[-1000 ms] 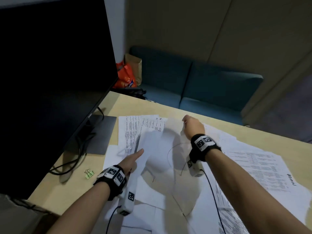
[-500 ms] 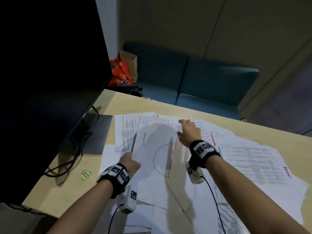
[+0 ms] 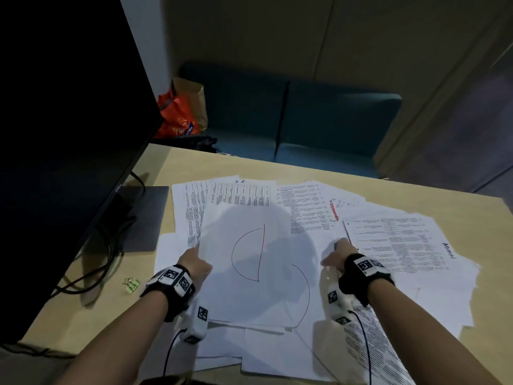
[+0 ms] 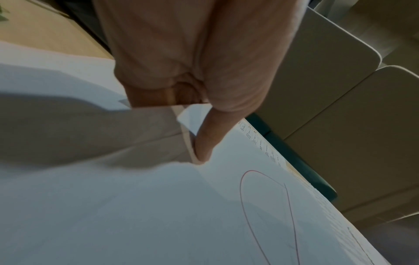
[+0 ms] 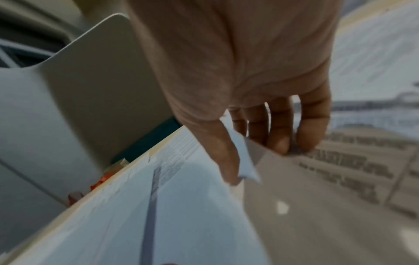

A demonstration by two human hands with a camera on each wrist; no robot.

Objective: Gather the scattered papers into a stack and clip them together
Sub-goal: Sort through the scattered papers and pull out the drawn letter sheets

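Printed and blank papers (image 3: 388, 240) lie spread and overlapping on the wooden desk (image 3: 277, 168). On top in the middle lies a white sheet with a red half-circle (image 3: 258, 254). My left hand (image 3: 195, 254) pinches its left edge, with the thumb (image 4: 204, 141) on top and the fingers underneath. My right hand (image 3: 337, 245) pinches the right edge of a white sheet in the same pile, its edge (image 5: 247, 161) held between thumb and fingers. A small green binder clip (image 3: 131, 284) lies on the desk left of my left wrist.
A large dark monitor (image 3: 69, 120) stands at the left on a flat base (image 3: 147, 218), with cables (image 3: 91, 273) trailing toward the clip. Beyond the desk's far edge are a teal sofa (image 3: 319, 126) and an orange bag (image 3: 177, 115).
The sheet that my right hand held raised now lies flat on the pile. My right hand has moved right and toward me to the sheet's edge. My left hand has taken hold of the left edge.
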